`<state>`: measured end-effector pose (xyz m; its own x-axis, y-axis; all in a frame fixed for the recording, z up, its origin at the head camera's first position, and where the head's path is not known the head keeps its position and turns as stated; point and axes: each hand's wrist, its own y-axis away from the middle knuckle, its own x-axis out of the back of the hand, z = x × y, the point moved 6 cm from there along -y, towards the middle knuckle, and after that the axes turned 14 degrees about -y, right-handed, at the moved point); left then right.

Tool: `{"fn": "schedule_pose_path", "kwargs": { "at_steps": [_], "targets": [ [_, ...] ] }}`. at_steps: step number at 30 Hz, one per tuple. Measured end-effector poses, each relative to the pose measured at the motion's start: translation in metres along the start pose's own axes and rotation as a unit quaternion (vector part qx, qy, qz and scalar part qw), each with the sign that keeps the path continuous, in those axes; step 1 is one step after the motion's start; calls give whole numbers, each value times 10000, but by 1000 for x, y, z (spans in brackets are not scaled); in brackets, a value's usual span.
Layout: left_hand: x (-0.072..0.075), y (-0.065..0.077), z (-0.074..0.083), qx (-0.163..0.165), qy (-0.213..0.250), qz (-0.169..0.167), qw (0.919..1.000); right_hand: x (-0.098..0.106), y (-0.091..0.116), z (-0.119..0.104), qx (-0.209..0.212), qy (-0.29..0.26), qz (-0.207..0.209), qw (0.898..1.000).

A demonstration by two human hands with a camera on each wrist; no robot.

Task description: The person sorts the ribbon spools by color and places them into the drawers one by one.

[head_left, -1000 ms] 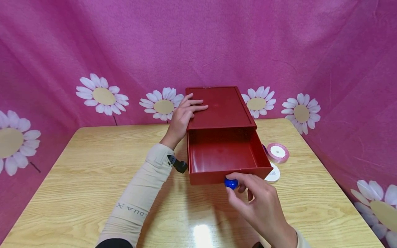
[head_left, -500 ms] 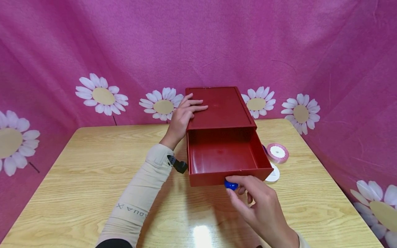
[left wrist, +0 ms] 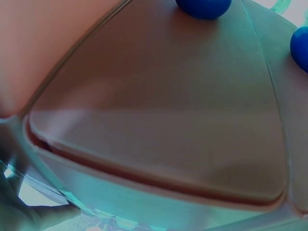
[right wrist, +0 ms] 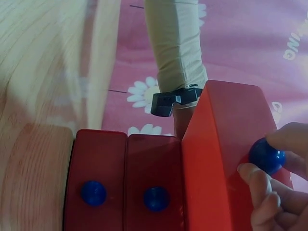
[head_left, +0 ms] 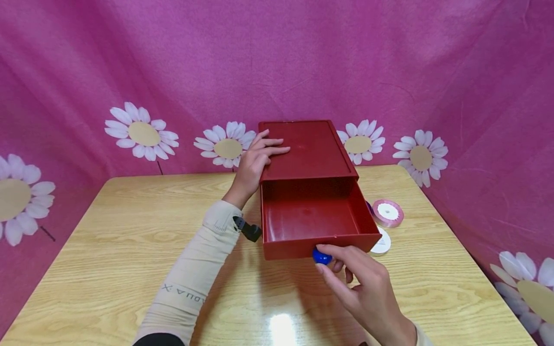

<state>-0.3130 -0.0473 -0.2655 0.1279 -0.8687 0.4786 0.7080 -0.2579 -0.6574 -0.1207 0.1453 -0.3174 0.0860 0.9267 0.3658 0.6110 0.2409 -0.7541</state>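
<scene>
A red drawer cabinet [head_left: 307, 149] stands on the table with its top drawer [head_left: 309, 218] pulled out; the drawer's inside is bare. My right hand [head_left: 368, 283] pinches the round blue knob [head_left: 321, 256] on that drawer's front between thumb and index finger. The same knob [right wrist: 267, 156] shows in the right wrist view at the fingertips of the right hand [right wrist: 281, 187]. My left hand [head_left: 257, 163] rests on the cabinet's upper left edge, fingers spread across the top. In the left wrist view, part of the left hand [left wrist: 36, 216] shows at the lower left.
Two shut lower drawers with blue knobs [right wrist: 156, 198] sit under the pulled-out one. To the cabinet's right lie a pink ribbon spool [head_left: 387, 213] and a white disc [head_left: 382, 241], partly hidden by the drawer. A pink daisy-print cloth [head_left: 281, 62] hangs behind the wooden table [head_left: 151, 230].
</scene>
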Motion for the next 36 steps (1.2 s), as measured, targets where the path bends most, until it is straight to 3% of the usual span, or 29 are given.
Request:
{"fn": "schedule_pose_path", "kwargs": {
  "at_steps": [5,12,21,29,36],
  "targets": [
    [2,1,3,-93,74,38,9999,1,-1,-1,38,49,-108,9999],
    [2,1,4,-94,122,49,9999,1,-2,0,-416,225,-417,9980],
    [0,0,-2,123,29,-23,9999,0,-2,-2,-418,243,-388,9981],
    [1,1,5,-104,94,24,9999,1,1,-3,-758,326,-481,9954],
    [2,1,6,-180,95,55,9998,0,1,-7,-441,234,-420,9979]
  ]
}}
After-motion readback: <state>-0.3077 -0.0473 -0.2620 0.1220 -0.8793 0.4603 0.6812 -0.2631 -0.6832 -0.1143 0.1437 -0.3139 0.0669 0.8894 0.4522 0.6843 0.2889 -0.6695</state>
